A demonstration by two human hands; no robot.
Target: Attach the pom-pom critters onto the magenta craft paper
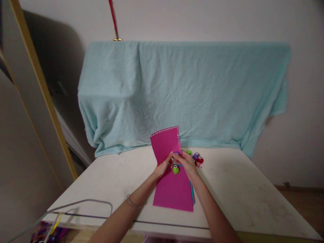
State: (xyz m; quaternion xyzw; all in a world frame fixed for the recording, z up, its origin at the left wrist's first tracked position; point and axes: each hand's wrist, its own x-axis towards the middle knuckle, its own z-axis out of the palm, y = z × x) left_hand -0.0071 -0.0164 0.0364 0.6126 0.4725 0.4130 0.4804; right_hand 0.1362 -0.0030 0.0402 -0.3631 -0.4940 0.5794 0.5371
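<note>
My left hand and my right hand meet at the middle of the table, fingertips pinched together on a small purple piece. Just behind the hands, a magenta sheet stands raised, with pale hole-like marks along its top and right edges. Below them a flat magenta sheet lies on the table, a blue edge showing at its right. A small green figure with one round eye is just under the fingers. The fingers hide part of the purple piece.
Right of my right hand sit a purple one-eyed figure, a red one and a green piece. A light blue cloth hangs behind the white table. A grey wire crosses the front left edge.
</note>
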